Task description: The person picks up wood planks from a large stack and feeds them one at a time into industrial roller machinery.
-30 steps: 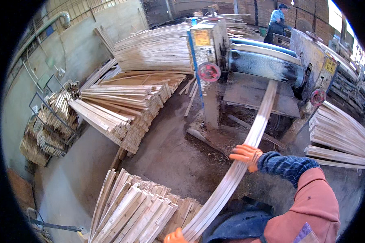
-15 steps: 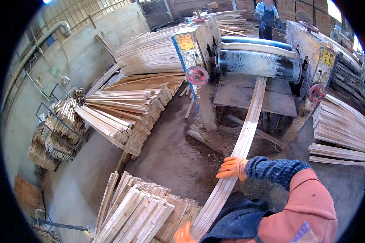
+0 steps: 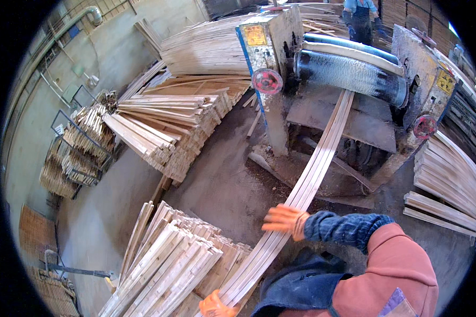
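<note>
A bundle of long, narrow wooden strips (image 3: 307, 193) slopes from under the roller of a machine down toward me. My right hand (image 3: 286, 221), in an orange glove, lies across the top of the strips with its fingers stretched out. Near the lower edge, my left hand (image 3: 217, 306), also gloved in orange, is closed around the near part of the strips; its lower side is cut off by the picture's edge. The dark, wet-looking roller (image 3: 351, 74) sits between two worn machine posts with red handwheels (image 3: 267, 81).
A stack of wooden strips (image 3: 164, 269) stands close to my left hand. Larger wood piles (image 3: 188, 137) lie farther left, and more strips (image 3: 444, 174) lie at right. Metal racks (image 3: 82, 142) line the left wall. Behind the machine stands another person (image 3: 360, 21) in an apron.
Both hands have moved left, the right one with its fingers spread wider, and the near part of the strips has swung left. My view has shifted, placing the machine higher and farther right.
</note>
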A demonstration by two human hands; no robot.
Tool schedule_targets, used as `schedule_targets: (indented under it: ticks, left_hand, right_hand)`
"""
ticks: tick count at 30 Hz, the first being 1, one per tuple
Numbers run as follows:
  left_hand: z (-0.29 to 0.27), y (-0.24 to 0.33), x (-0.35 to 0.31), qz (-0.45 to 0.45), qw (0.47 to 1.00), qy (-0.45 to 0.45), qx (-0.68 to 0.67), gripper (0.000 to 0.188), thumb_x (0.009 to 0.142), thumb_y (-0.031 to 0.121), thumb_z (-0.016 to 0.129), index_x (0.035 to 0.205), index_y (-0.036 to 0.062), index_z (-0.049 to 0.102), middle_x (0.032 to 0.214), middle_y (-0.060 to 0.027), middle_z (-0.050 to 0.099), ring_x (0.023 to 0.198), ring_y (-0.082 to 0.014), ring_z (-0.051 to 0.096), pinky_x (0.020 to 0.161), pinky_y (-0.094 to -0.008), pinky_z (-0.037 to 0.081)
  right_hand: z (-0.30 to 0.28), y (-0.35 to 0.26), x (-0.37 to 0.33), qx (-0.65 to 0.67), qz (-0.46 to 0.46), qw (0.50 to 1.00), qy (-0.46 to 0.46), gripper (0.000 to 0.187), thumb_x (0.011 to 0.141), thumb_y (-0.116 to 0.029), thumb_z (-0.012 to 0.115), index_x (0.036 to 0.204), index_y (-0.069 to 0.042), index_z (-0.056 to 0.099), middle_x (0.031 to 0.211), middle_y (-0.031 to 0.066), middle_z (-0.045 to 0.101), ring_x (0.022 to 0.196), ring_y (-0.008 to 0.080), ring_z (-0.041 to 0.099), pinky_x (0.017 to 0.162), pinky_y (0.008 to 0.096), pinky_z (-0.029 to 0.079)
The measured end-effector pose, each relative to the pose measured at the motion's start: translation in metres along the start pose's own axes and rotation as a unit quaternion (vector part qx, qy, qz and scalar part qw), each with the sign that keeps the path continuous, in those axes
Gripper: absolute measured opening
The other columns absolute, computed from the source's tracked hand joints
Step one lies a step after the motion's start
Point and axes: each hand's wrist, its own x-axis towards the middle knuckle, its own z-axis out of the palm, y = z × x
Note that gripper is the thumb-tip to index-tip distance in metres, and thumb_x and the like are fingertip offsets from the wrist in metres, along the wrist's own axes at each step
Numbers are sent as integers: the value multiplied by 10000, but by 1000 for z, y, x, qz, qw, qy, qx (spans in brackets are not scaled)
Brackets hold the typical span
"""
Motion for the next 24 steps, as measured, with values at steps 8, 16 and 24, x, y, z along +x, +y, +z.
schedule_targets:
  ticks: [8, 16, 24]
  left_hand:
    - [-1, 63, 20, 133, 953, 218, -161, 1007, 495, 503, 884, 1347, 52, 596, 1130, -176, 700, 1018, -360, 659, 936, -459, 502]
    - [29, -125, -68, 7, 991, 131, -28, 936, 548, 436, 902, 1336, 52, 572, 1074, -153, 708, 1013, -342, 676, 957, -473, 490]
    - [42, -150, -75, -69, 990, 114, -50, 849, 570, 336, 897, 1320, 100, 578, 1272, -134, 655, 1230, -309, 594, 1157, -464, 346]
  right_hand:
    - [3, -78, 59, 50, -154, 978, -131, 1113, 590, -174, 814, 1598, -240, 347, 1415, 79, 597, 1321, 285, 548, 1210, 480, 313]
    - [-31, -6, 34, -38, -32, 968, -247, 1184, 572, -275, 926, 1594, -271, 328, 1516, 71, 510, 1430, 290, 445, 1294, 478, 167]
    - [-74, 15, 68, 91, 101, 944, -300, 987, 684, -288, 891, 1547, -167, 427, 1486, 133, 542, 1380, 346, 508, 1226, 496, 317]
